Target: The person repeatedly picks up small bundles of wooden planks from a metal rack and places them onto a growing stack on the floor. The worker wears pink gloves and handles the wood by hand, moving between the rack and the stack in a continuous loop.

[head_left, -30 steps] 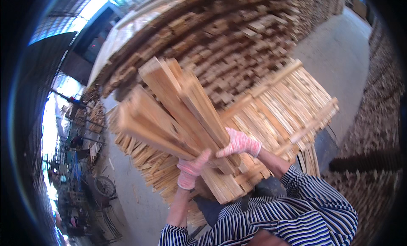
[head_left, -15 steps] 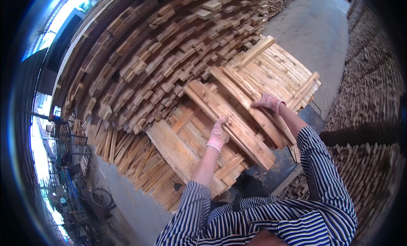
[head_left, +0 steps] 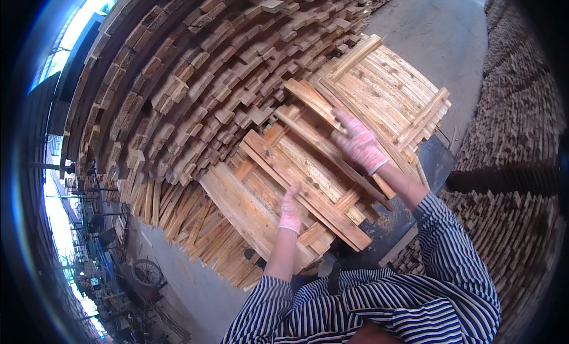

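Observation:
My left hand, in a pink and white knit glove, grips the near edge of a long wooden plank. Its thumb lies on top and the other fingers are mostly hidden. The plank rests slantwise over a layer of boards. To the right, my right hand, gloved alike, has its fingers stretched out and apart over the boards. It is at a narrow plank that stands tilted on edge. Another plank lies just beyond, partly behind that hand.
A tall stack of sawn lumber rises at the far left. Board panels with crosspieces lie at the right. Loose thin strips spread at the lower left. More stacked wood lines the right, and a wheel stands at lower left.
My left hand and its plank have shifted left and slightly nearer. My right hand has opened from its hold on the boards and moved left. The gap between the planks is wider.

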### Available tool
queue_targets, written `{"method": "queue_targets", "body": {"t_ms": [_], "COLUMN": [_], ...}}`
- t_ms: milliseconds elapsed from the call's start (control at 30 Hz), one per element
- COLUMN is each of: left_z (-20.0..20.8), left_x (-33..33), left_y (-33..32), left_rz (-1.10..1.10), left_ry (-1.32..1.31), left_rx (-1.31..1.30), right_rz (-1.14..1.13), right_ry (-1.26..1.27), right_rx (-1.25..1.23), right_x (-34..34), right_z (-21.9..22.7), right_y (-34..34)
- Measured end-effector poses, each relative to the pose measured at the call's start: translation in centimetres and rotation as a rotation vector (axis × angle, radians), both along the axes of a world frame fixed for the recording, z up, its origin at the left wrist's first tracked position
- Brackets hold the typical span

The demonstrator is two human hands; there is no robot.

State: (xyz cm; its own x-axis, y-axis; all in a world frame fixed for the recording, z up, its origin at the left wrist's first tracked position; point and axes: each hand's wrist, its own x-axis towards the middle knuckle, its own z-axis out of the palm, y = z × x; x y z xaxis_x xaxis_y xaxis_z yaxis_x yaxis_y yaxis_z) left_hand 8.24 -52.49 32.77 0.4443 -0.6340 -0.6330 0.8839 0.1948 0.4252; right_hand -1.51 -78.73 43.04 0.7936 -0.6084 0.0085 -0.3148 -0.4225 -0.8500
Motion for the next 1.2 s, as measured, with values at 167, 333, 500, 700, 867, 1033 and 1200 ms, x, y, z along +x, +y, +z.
{"method": "queue_targets", "body": {"t_ms": [167, 333, 500, 700, 867, 1033, 1200], "left_z": [-1.4, -2.9, -1.7, 1.8, 4.3, 1.1, -1.8], "left_x": [3.2, 2.8, 3.2, 5.1, 8.6, 14.6, 15.2], "left_y": [-1.0, 0.4, 1.6, 4.1, 14.6, 19.0, 17.6], "left_rz": [-0.05, 0.022, 0.023, 0.026, 0.477, 0.2, 0.121], "left_ry": [-0.057, -0.334, -0.257, -0.341, -1.256, -0.814, -0.764], "left_rx": [0.092, 0.376, 0.481, 0.463, 0.83, 0.946, 0.786], "right_rz": [0.058, 0.059, 0.127, 0.152, 0.219, 0.217, 0.246], "right_ry": [0.336, 0.502, 0.236, 0.371, 0.344, 0.298, 0.279], "right_rx": [-0.49, -0.052, -0.358, -0.313, -0.289, -0.405, -0.146], "right_x": [0.3, 0.8, 2.0, 5.9, 5.6, 8.6, 11.6], "right_z": [-6.8, -5.5, -4.1, -3.4, -3.5, -4.0, -5.9], "right_y": [5.0, 5.2, 12.6, 16.9, 18.1, 22.5, 25.3]}}
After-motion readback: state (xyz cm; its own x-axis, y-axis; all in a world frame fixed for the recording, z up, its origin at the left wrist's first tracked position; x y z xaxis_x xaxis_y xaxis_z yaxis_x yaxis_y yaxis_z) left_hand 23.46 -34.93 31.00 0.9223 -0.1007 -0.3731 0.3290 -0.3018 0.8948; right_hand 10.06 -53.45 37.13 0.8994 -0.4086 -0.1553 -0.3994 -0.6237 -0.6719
